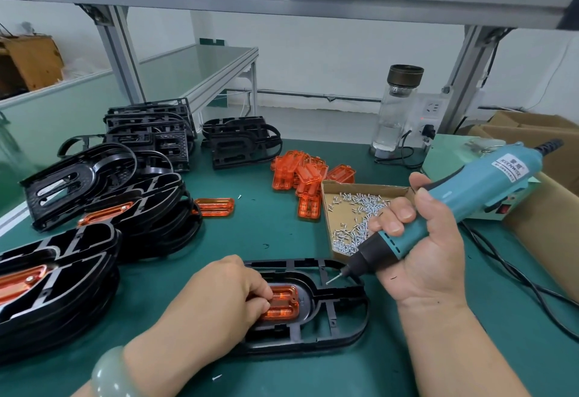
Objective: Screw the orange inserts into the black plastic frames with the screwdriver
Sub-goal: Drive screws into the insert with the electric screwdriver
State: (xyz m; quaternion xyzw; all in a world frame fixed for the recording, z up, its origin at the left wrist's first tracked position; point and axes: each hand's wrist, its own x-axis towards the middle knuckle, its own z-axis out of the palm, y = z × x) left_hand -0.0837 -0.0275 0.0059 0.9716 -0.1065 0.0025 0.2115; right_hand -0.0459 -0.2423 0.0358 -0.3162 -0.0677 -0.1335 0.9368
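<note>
A black plastic frame (332, 327) lies flat on the green mat at the near centre. An orange insert (283, 302) sits in its middle recess. My left hand (219, 299) presses down on the insert's left end and covers that part. My right hand (419, 259) grips a teal electric screwdriver (470, 199), tilted down to the left. Its bit carries a small screw (332, 280) just above the frame, a little right of the insert.
Stacks of black frames (103, 208), some with orange inserts fitted, fill the left side. Loose orange inserts (300, 177) lie at the centre back. A cardboard tray of screws (354, 218) sits beside my right hand. A glass bottle (396, 108), cardboard boxes (539, 183) and the screwdriver's cable (517, 277) are on the right.
</note>
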